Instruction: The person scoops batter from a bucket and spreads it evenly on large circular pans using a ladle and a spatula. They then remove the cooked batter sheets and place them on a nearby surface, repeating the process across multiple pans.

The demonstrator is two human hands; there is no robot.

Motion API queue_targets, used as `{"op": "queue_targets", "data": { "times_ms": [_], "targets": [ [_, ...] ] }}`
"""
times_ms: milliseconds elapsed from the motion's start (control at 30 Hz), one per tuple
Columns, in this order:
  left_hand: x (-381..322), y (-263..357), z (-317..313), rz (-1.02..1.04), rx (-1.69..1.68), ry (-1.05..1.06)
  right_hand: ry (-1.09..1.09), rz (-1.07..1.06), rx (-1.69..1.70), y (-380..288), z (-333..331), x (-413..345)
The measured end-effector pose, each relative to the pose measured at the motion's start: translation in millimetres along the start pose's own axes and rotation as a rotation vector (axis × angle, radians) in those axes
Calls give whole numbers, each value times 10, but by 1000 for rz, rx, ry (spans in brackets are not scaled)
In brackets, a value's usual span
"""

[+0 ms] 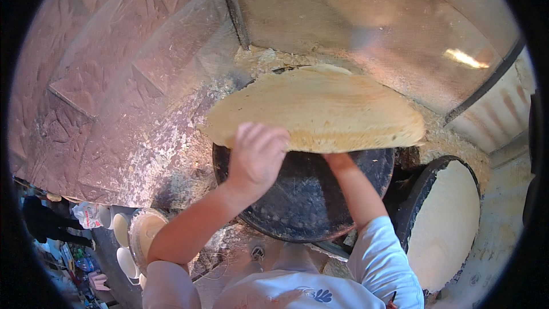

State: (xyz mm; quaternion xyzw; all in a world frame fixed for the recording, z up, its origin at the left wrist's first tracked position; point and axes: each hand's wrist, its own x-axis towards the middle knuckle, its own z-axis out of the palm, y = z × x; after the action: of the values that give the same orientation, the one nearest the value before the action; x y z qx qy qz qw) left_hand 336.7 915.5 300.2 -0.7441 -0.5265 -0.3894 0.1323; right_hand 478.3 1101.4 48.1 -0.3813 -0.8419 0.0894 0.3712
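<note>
A large thin sheet of flatbread [317,109] is folded over or lifted above a round black griddle [300,197]. My left hand [259,150] grips the near edge of the bread, its fingers curled over the top. The right forearm reaches beneath the sheet, so my right hand is hidden under it. Bare, dark griddle surface shows on the near side, between my forearms. At the right, a second round black griddle [405,210] carries a pale layer of dough or batter [448,227].
Brownish panels [369,21] rise behind the griddle. A flour-specked surface [171,141] spreads to the left. Below it stand a batter-crusted tub [134,236] and several white buckets [126,262]. A person in dark clothes [43,219] is at the far left.
</note>
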Motion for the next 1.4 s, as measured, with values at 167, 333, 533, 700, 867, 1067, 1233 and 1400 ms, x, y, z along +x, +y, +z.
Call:
{"op": "queue_targets", "data": {
  "times_ms": [167,333,533,700,867,1067,1233,1400],
  "targets": [
    [-948,108,610,5,-47,-121,-547,4,-24,-1168,-1074,-1146],
    [-1907,273,625,27,-102,-262,-626,-30,-93,-2145,-1994,-2112],
    [-2825,512,-210,171,-260,-384,-608,-7,-162,-3156,-2272,-2612],
    [-3086,786,-1124,303,-354,-606,-682,39,-112,-3841,-2182,-3119],
    [-2678,1173,-1815,318,-487,-631,-393,239,72,-4469,-2437,-3650],
    [-2266,1719,-2290,374,-538,-219,-20,744,278,-5011,-3336,-4284],
    [-2609,2147,-2014,350,-689,-320,505,947,383,-5419,-4203,-5257],
    [-3396,3092,-1635,406,-869,-591,928,1355,372,-6349,-5013,-6590]
  ]
}}
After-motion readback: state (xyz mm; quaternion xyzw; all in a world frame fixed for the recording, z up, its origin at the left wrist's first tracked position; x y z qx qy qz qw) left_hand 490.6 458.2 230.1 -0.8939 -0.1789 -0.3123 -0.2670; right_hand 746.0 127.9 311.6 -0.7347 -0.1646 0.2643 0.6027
